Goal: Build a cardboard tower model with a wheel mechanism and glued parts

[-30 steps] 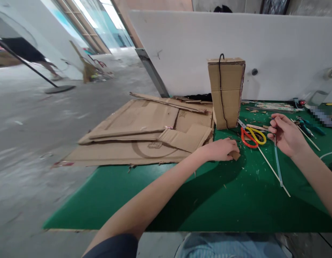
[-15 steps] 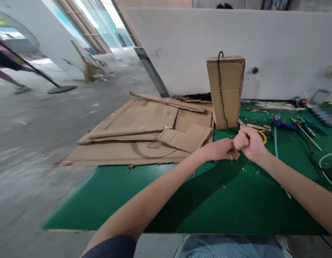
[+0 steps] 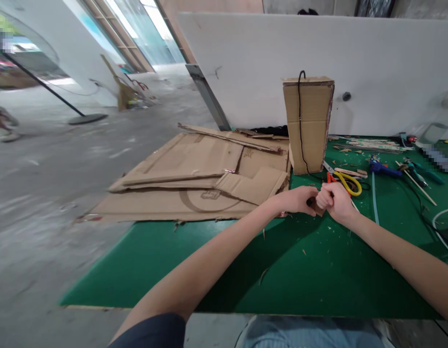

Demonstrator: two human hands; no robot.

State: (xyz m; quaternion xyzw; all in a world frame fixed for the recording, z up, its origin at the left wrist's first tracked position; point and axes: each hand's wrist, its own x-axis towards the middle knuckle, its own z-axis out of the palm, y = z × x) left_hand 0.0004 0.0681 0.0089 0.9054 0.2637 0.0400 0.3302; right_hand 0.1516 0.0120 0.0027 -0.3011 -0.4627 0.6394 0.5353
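Observation:
My left hand and my right hand meet over the green mat, both closed around a small brown cardboard piece held between them. Just behind them lie scissors with red and yellow handles. A tall cardboard box with a black cord running down its front stands a little farther back. A thin wooden stick and a pale blue strip lie to the right of my right hand.
Flattened cardboard sheets are stacked on the mat's left far corner. A blue glue gun, pliers and wooden sticks lie at the back right. A white board stands behind the table. A concrete floor lies to the left.
My right hand left the stick and strip at the right and came left to join my left hand at the cardboard piece, which is now lifted slightly between both hands.

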